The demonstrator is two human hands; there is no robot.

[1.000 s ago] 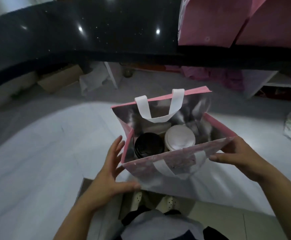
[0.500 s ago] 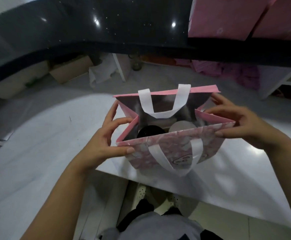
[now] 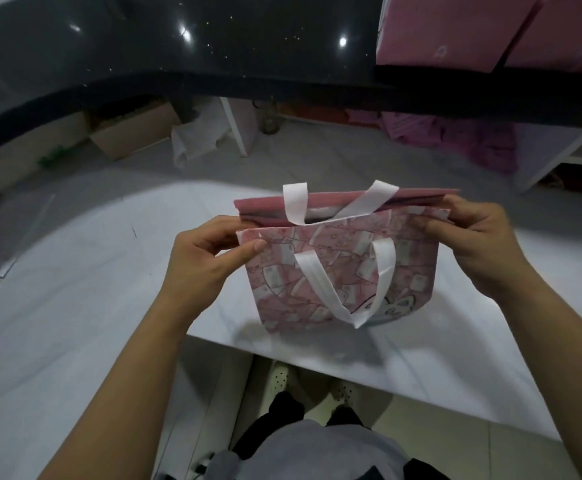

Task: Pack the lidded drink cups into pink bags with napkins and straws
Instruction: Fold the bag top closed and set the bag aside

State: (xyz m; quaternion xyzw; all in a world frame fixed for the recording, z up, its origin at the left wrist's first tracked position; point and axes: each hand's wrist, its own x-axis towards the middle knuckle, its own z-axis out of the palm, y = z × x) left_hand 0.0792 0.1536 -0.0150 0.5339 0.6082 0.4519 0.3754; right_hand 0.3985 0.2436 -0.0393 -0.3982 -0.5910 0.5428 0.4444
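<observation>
though nearly flat, bag [image 3: 338, 268] between pinching grips [image 3: 206, 261] [image 3: 480, 244]

This looks like the behind-the-counter packing area of a small shop or drinks stall rather than a home. A long, dark, glossy counter [image 3: 213, 46] curves across the top with pink bags [image 3: 455, 26] standing on it, and a printed pink carrier bag [image 3: 338, 271] stands on a plain white worktable [image 3: 74, 271] below. On the pale floor [image 3: 317, 161] between them are a cardboard box [image 3: 133, 133], crumpled white wrapping [image 3: 192, 143], a heap of pink fabric [image 3: 455, 140] and a white shelving unit [image 3: 552, 157].
</observation>
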